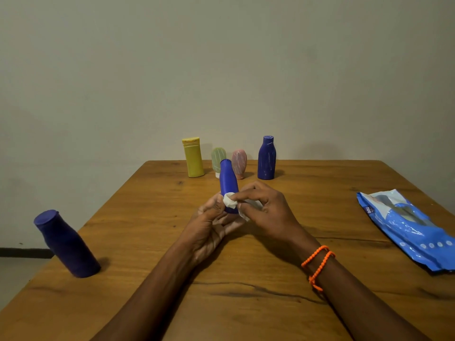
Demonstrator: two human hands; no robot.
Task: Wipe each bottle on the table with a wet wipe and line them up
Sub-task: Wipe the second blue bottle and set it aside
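Six bottles in your head view: four upright at the table's (320, 286) far edge, one dark blue bottle (67, 244) near left, one blue bottle (229, 183) gripped above the table by your left hand (211, 227). Your right hand (264, 207) pinches one wet wipe (230, 201) against it.

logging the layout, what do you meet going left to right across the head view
dark purple bottle → yellow bottle → blue bottle held in both hands → tall blue bottle at the back → wet wipe pack
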